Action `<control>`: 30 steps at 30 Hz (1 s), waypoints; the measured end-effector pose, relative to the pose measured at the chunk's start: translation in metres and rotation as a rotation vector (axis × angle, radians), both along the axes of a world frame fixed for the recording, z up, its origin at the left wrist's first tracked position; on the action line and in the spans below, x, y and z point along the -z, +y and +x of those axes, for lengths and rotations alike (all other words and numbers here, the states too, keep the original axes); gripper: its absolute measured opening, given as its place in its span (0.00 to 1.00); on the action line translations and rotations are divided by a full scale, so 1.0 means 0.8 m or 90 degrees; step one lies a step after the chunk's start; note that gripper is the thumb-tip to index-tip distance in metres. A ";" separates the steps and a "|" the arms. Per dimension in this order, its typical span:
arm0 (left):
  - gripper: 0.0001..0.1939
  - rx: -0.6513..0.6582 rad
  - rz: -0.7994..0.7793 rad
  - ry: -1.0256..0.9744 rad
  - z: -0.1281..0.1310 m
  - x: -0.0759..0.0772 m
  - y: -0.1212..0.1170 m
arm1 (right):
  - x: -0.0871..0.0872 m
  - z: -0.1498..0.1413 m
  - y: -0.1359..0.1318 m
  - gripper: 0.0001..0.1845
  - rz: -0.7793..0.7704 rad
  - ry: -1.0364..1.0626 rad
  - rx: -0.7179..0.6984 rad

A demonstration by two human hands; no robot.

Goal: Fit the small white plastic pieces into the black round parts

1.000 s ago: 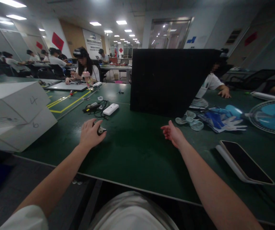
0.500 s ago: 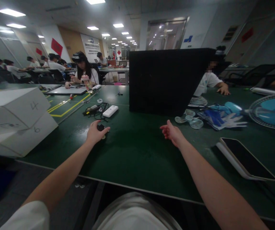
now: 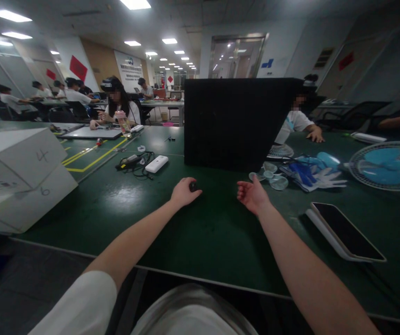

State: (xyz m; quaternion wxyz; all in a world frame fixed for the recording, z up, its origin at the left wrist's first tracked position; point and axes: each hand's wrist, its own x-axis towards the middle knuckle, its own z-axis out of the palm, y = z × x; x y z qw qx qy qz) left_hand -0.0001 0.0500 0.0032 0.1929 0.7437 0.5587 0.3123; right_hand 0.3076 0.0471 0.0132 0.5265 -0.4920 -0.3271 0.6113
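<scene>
My left hand (image 3: pixel 185 191) is closed around a small black object (image 3: pixel 193 186), just over the middle of the table. Most of that object is hidden by the fingers, so its kind is not clear. To the right, my right hand (image 3: pixel 252 194) is raised above the table with its thumb up and its fingers loosely bent, holding nothing. A gap of green tabletop (image 3: pixel 217 223) lies between the two hands. Behind them stands a large black box-like panel (image 3: pixel 228 125).
White boxes (image 3: pixel 29 163) are stacked at the left. Further back lie a white power bank (image 3: pixel 157 164) and a dark cable (image 3: pixel 139 163). At the right are clear round pieces (image 3: pixel 278 182), gloves (image 3: pixel 313 179), a blue fan (image 3: pixel 388 163) and a tablet-like device (image 3: pixel 348 232). Co-workers sit beyond.
My left hand has moved right, towards the middle, carrying the small black object. My right hand stays nearly in place, turned slightly. The view has shifted a little.
</scene>
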 end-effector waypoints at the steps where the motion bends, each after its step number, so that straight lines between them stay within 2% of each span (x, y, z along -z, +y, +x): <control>1: 0.29 0.034 -0.004 0.001 0.020 -0.001 -0.003 | 0.000 0.000 0.000 0.37 0.001 0.011 0.005; 4: 0.27 0.101 -0.005 0.021 0.074 -0.004 -0.013 | 0.001 0.001 0.000 0.36 -0.010 0.064 0.013; 7: 0.26 0.135 0.017 0.059 0.109 -0.005 -0.023 | 0.005 0.001 0.002 0.34 -0.016 0.104 0.009; 11: 0.27 0.180 0.022 0.081 0.123 -0.006 -0.030 | 0.006 -0.002 0.003 0.34 -0.024 0.082 0.015; 14: 0.27 0.185 0.010 0.034 0.119 -0.007 -0.031 | 0.005 -0.004 0.003 0.35 -0.028 0.065 0.018; 16: 0.30 0.158 -0.006 -0.054 0.116 -0.009 -0.031 | 0.005 -0.004 0.003 0.35 -0.021 0.043 0.019; 18: 0.34 0.092 -0.048 -0.192 0.114 -0.013 -0.027 | 0.005 -0.008 0.001 0.34 0.006 -0.026 0.027; 20: 0.34 0.007 -0.127 -0.371 0.112 -0.018 -0.021 | 0.003 -0.018 -0.006 0.31 0.083 -0.167 0.027; 22: 0.32 -0.048 -0.252 -0.563 0.110 -0.024 -0.013 | 0.000 -0.034 -0.017 0.27 0.214 -0.355 -0.002; 23: 0.32 -0.052 -0.327 -0.645 0.108 -0.027 -0.010 | -0.002 -0.045 -0.025 0.29 0.290 -0.447 -0.033; 24: 0.32 -0.043 -0.403 -0.710 0.106 -0.029 -0.008 | -0.005 -0.056 -0.033 0.36 0.362 -0.521 -0.047; 26: 0.34 -0.010 -0.516 -0.787 0.101 -0.032 -0.010 | -0.008 -0.079 -0.049 0.46 0.454 -0.632 -0.107; 28: 0.34 0.018 -0.547 -0.824 0.094 -0.032 -0.020 | -0.010 -0.097 -0.061 0.47 0.472 -0.697 -0.110; 30: 0.33 0.035 -0.521 -0.830 0.087 -0.031 -0.034 | -0.009 -0.107 -0.069 0.44 0.469 -0.728 -0.103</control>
